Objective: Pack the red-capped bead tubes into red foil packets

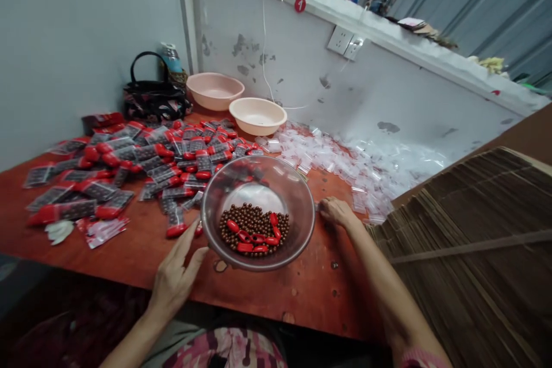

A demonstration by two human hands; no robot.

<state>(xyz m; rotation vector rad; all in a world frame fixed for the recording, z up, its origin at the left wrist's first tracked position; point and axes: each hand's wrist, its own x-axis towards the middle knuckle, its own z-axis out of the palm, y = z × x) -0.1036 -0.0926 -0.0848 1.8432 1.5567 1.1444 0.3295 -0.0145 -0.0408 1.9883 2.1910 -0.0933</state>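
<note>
Bowl (pixel 298 229); left hand (pixel 176 274) spread just beside, right hand (pixel 337 211) curled.

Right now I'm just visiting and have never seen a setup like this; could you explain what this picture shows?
Gladly. There is no machine: these are one person's two bare hands. The picture comes from a camera worn on that person's head, looking forward and down.

In the middle is a see-through bowl containing brown beads and small red pieces. On the reddish table, many red-ended packets lie to the left, and small clear plastic pieces spread to the right.

The left hand is open at the bowl's near-left rim. The right hand is curled beside its right edge; whether it grips anything is unclear.
</note>
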